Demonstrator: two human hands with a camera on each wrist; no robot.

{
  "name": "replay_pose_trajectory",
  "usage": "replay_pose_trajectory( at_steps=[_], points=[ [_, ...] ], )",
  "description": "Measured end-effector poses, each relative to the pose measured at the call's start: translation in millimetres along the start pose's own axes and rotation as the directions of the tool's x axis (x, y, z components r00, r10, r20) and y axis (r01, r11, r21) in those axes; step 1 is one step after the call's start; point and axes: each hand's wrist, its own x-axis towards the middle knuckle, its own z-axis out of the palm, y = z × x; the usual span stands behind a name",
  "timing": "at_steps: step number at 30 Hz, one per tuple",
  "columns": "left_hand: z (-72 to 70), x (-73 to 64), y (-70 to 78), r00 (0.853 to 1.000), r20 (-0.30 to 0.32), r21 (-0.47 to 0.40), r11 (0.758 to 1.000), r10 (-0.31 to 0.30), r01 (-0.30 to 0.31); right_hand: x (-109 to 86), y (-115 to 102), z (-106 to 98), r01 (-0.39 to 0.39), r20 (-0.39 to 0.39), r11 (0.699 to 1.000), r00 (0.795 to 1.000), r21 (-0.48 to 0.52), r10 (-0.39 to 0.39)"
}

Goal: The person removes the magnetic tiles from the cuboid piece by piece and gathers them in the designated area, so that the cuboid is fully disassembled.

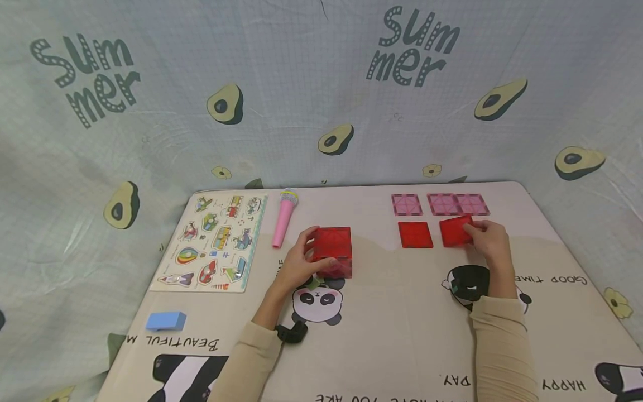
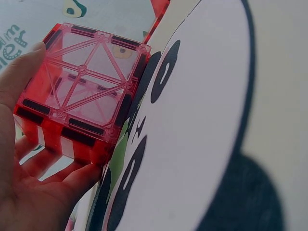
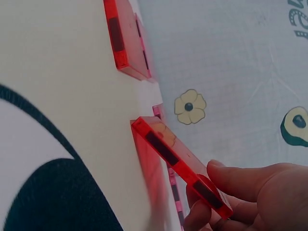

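My left hand (image 1: pixel 300 261) holds a box of translucent red and pink magnetic tiles (image 1: pixel 334 245) from its left side. In the left wrist view the thumb lies along the box's upper edge (image 2: pixel 101 36) and the other fingers curl under it. At the right, my right hand (image 1: pixel 488 241) pinches a red magnetic tile (image 1: pixel 454 231) by its right edge. The right wrist view has this tile (image 3: pixel 178 161) tilted, its far edge near the tabletop. Another red tile (image 1: pixel 415 235) lies flat to its left.
Behind the red tiles lie pink magnetic tiles (image 1: pixel 407 205), (image 1: pixel 458 204). A pink toy microphone (image 1: pixel 283 220) lies left of the box, beside a picture puzzle board (image 1: pixel 211 243). A blue block (image 1: pixel 166 321) sits at the front left. The printed tablecloth (image 1: pixel 392 324) meets a curtain (image 1: pixel 281 84) behind.
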Motion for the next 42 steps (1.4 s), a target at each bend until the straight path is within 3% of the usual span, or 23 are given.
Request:
replay_pose_trajectory(
  at_steps=[5,11,27,35,42],
  points=[
    [-0.4,-0.3,0.0,1.0,-0.005,0.01,1.0,-0.001,0.001,-0.7,-0.3,0.6,-0.036,0.022,0.999,0.999,0.002,0.036],
    [-0.3,1.1,-2.7,1.0,-0.008,0.02,1.0,0.007,-0.007,0.9,-0.3,1.3,-0.048,0.064,0.996,0.997,-0.079,0.053],
    [-1.2,1.1,-1.3,1.0,0.008,0.01,1.0,-0.005,0.005,4.5,3.2,7.0,-0.011,0.033,0.979,0.999,-0.202,0.018],
    [-0.8,1.3,-0.3,1.0,0.017,0.003,1.0,-0.022,0.022,4.1,4.4,8.6,-0.002,0.016,0.978,1.0,-0.211,0.006],
    [-0.7,0.5,-1.2,1.0,0.003,0.017,1.0,0.004,-0.004,3.4,2.8,9.5,-0.01,0.003,0.977,1.0,-0.213,0.011]
  ],
)
